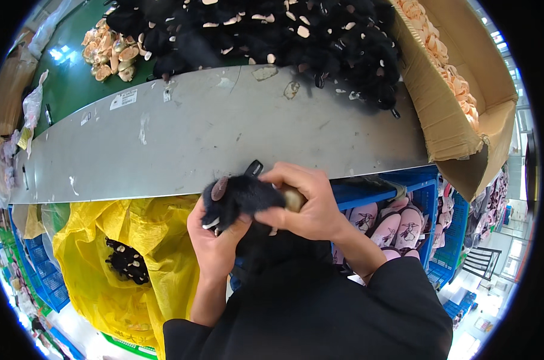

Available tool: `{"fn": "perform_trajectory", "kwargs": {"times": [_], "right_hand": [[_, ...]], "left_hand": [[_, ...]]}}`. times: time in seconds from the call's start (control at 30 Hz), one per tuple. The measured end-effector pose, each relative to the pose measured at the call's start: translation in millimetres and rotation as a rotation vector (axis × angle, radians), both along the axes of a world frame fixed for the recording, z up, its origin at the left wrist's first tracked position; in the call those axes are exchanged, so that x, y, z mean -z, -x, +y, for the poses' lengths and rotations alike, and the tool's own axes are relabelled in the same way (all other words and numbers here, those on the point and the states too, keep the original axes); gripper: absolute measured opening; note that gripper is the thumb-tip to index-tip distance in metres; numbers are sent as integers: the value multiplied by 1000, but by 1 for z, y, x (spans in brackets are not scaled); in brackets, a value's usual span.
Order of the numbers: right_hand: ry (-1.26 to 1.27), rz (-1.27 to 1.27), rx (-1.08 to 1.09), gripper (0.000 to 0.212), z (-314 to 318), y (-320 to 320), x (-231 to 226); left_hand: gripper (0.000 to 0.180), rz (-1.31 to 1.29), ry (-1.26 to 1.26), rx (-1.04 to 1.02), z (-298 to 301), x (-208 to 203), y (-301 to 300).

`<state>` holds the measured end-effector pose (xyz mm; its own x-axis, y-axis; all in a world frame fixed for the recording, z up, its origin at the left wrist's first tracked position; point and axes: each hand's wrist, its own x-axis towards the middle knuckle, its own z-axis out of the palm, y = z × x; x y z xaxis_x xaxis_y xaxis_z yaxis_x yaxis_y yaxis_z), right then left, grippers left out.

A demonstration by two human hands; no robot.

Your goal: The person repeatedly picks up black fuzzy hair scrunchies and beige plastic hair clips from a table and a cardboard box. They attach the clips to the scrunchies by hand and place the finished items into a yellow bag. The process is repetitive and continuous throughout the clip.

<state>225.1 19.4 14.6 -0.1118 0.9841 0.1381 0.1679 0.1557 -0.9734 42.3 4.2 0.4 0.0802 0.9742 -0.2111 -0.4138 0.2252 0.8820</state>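
Note:
Between my hands, just off the near table edge, is a small black plush piece (251, 197). It has a brownish-pink ear-like patch, a bit of white at its lower left and a black loop tag on top. My left hand (218, 243) is closed round its left end from below. At the other end, my right hand (311, 204) pinches with thumb and forefinger about a rounded gold-beige piece (294, 200) against the plush. How far that piece sits inside the plush is hidden by the fingers.
A heap of black plush pieces (266, 36) covers the table's far side, beside a pile of peach-and-gold shells (113, 51). At right stands a cardboard box (431, 102) of peach pieces. Below are a yellow bag (164, 240) with black pieces and a blue crate (428, 210) of pink slippers.

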Motion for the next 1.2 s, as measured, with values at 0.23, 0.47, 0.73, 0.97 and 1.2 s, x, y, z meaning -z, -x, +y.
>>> {"fn": "perform_trajectory", "kwargs": {"times": [0.23, 0.47, 0.73, 0.97, 1.2], "right_hand": [[181, 235, -14, 26, 2, 11, 9], [111, 246, 15, 28, 4, 19, -9], [9, 144, 146, 26, -1, 33, -4], [246, 288, -62, 25, -5, 19, 15], [43, 177, 5, 26, -13, 19, 22]], "left_hand": [[96, -521, 63, 105, 1, -12, 1], [36, -293, 75, 40, -8, 0, 11], [49, 41, 90, 5, -12, -8, -1], [68, -233, 78, -169, -16, -7, 1], [66, -223, 127, -125, -25, 2, 14]]}}
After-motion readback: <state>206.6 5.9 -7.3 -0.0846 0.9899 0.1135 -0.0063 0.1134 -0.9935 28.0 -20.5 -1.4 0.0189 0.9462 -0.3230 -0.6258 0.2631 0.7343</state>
